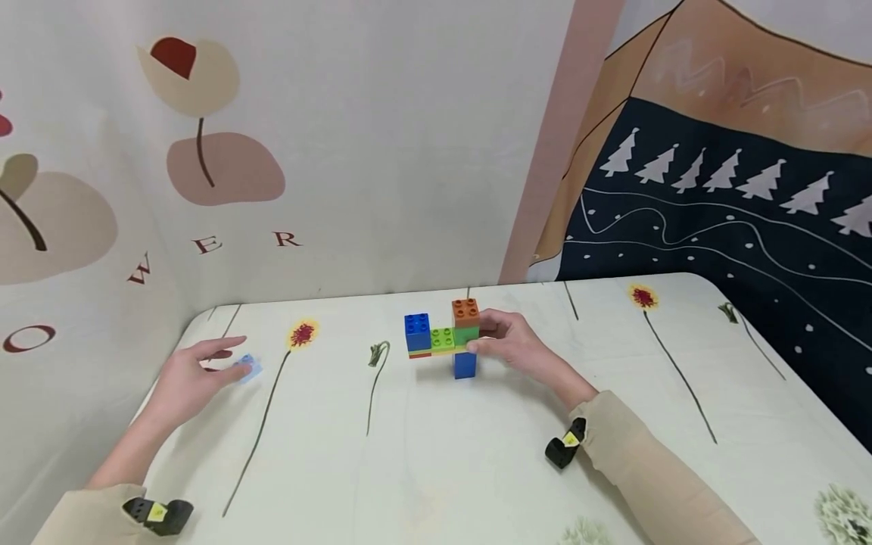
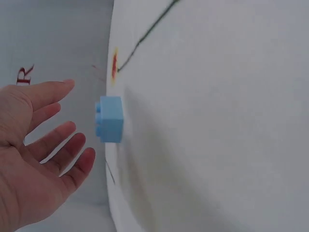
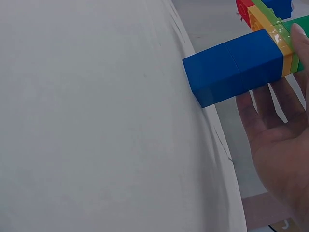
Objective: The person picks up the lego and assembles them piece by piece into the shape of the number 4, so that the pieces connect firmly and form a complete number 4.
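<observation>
My left hand (image 1: 187, 380) hovers over the left side of the table, its fingers loosely spread. Close to its fingertips a light blue toy building brick (image 2: 112, 119) sits on the tabletop; the left wrist view shows a gap between fingers and brick. My right hand (image 1: 521, 350) pinches a built piece of building bricks at its green brick (image 1: 466, 335). An orange-brown brick (image 1: 465, 312) tops that green one. A blue column (image 3: 234, 65) forms the base. To the left, red, yellow and lime layers (image 1: 443, 339) stick out, carrying a blue brick (image 1: 417, 331).
A white cloth with printed flowers covers the table (image 1: 409, 469). Behind it hangs a pale printed curtain (image 1: 381, 151), and a dark cloth with white trees (image 1: 708, 197) hangs at the right. Each wrist wears a small black camera (image 1: 564, 446).
</observation>
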The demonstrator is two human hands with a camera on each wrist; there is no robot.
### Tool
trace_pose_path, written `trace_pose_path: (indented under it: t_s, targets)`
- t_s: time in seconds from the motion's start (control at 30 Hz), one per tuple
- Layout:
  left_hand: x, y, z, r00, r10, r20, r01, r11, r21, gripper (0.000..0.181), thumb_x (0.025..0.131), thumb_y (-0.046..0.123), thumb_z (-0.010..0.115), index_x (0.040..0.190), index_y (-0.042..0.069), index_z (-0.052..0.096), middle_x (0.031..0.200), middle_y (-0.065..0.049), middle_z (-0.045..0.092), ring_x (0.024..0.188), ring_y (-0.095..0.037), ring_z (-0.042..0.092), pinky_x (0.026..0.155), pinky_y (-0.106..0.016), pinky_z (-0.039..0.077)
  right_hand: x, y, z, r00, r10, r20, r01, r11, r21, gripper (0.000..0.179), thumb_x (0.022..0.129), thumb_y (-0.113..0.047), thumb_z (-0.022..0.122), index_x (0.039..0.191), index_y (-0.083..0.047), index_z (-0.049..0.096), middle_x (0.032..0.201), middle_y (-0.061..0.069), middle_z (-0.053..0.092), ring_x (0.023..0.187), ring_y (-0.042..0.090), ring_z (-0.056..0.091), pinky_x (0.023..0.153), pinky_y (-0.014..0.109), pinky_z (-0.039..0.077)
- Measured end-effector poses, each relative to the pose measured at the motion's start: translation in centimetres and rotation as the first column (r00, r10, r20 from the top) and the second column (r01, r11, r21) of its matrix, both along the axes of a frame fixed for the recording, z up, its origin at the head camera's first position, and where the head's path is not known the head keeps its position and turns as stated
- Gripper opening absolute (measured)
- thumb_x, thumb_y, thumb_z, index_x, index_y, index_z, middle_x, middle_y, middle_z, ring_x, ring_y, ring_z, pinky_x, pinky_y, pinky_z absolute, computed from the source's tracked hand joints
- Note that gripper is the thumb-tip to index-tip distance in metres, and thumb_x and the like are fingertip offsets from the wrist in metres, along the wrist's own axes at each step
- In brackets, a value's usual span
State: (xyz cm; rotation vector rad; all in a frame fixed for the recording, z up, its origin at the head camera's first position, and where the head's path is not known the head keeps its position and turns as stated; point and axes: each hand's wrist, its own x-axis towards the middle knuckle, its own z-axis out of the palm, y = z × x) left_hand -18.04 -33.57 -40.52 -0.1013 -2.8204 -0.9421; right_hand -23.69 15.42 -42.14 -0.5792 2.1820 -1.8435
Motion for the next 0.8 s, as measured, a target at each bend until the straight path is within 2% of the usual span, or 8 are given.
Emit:
trace_pose_path:
  t_s: [0.07, 0.13, 0.2, 0.3, 0.37, 0.5, 0.57, 0.8]
  targets:
    - [-0.2, -0.4, -0.4, 1.0, 0.013, 0.028, -0.013, 1.0, 0.012, 0.055, 0.092, 0.021, 0.079, 0.138, -0.003, 0.061, 0.132, -0.03, 0.061, 0.109, -0.032, 0.061, 0.067, -0.012, 0.049, 0.0, 0.0, 0.0, 1.0, -0.004, -0.003, 0.004, 1.0, -0.001, 0.039, 0.092, -0.001, 0.073, 0.129, 0.007, 0.063, 0.118, 0.018, 0.07, 0.103, 0.021, 0.067, 0.085, 0.025, 0.057]
    - [-0.3, -0.8, -0.8, 0.998, 0.024, 0.057, -0.026, 0.999, 0.028, 0.057, 0.092, 0.023, 0.079, 0.139, -0.003, 0.06, 0.132, -0.03, 0.061, 0.108, -0.025, 0.06, 0.067, -0.012, 0.048, 0.0, 0.0, 0.0, 1.0, -0.008, -0.009, 0.008, 1.0, -0.003, 0.039, 0.092, -0.001, 0.073, 0.129, 0.007, 0.063, 0.118, 0.018, 0.071, 0.103, 0.022, 0.067, 0.085, 0.025, 0.057]
    - [-0.5, -1.0, -1.1, 0.995, 0.031, 0.091, -0.036, 0.998, 0.047, 0.061, 0.092, 0.025, 0.079, 0.141, -0.004, 0.058, 0.131, -0.029, 0.062, 0.104, -0.01, 0.058, 0.067, -0.013, 0.048, 0.0, 0.0, -0.1, 1.0, -0.008, -0.015, 0.007, 1.0, -0.007, 0.039, 0.092, -0.001, 0.074, 0.129, 0.008, 0.063, 0.117, 0.017, 0.071, 0.103, 0.022, 0.067, 0.085, 0.025, 0.057]
    - [-0.6, -1.3, -1.5, 0.99, 0.031, 0.135, -0.041, 0.996, 0.073, 0.065, 0.092, 0.024, 0.079, 0.144, -0.005, 0.053, 0.132, -0.029, 0.061, 0.1, 0.002, 0.051, 0.068, -0.013, 0.048, -0.1, 0.1, -0.1, 1.0, -0.003, -0.018, 0.003, 1.0, -0.011, 0.039, 0.092, -0.001, 0.074, 0.128, 0.008, 0.062, 0.117, 0.017, 0.071, 0.103, 0.022, 0.067, 0.086, 0.025, 0.057]
    - [-0.7, -1.4, -1.8, 0.988, 0.023, 0.155, -0.036, 0.996, 0.08, 0.067, 0.092, 0.023, 0.079, 0.145, -0.007, 0.05, 0.133, -0.031, 0.06, 0.103, -0.004, 0.054, 0.069, -0.013, 0.048, -0.1, 0.0, -0.1, 1.0, 0.0, -0.017, 0.0, 1.0, -0.012, 0.039, 0.092, -0.002, 0.074, 0.128, 0.009, 0.062, 0.116, 0.017, 0.071, 0.103, 0.021, 0.067, 0.086, 0.025, 0.057]
    - [-1.0, -1.3, -2.1, 0.986, 0.016, 0.164, -0.027, 0.997, 0.068, 0.07, 0.089, 0.017, 0.08, 0.144, -0.011, 0.048, 0.132, -0.033, 0.059, 0.111, -0.033, 0.06, 0.071, -0.011, 0.046, -0.1, 0.0, -0.2, 1.0, -0.004, -0.013, 0.004, 1.0, -0.009, 0.04, 0.092, -0.002, 0.075, 0.128, 0.009, 0.062, 0.117, 0.017, 0.071, 0.102, 0.021, 0.068, 0.086, 0.024, 0.057]
    - [-1.1, -1.2, -2.3, 0.988, 0.025, 0.155, -0.034, 0.998, 0.057, 0.069, 0.087, 0.014, 0.082, 0.142, -0.012, 0.05, 0.13, -0.033, 0.061, 0.112, -0.04, 0.06, 0.071, -0.011, 0.046, -0.1, 0.0, -0.2, 1.0, -0.005, -0.01, 0.005, 1.0, -0.009, 0.04, 0.092, -0.002, 0.074, 0.129, 0.008, 0.062, 0.117, 0.018, 0.071, 0.103, 0.022, 0.068, 0.086, 0.025, 0.057]
    - [-1.2, -1.0, -2.6, 0.99, 0.044, 0.131, -0.05, 0.998, 0.044, 0.053, 0.086, 0.006, 0.079, 0.131, -0.014, 0.059, 0.121, -0.033, 0.065, 0.097, -0.027, 0.065, 0.066, -0.013, 0.049, -0.1, 0.0, 0.0, 1.0, -0.007, -0.006, 0.007, 1.0, -0.009, 0.04, 0.092, 0.0, 0.074, 0.129, 0.008, 0.062, 0.117, 0.017, 0.071, 0.104, 0.025, 0.067, 0.085, 0.025, 0.057]
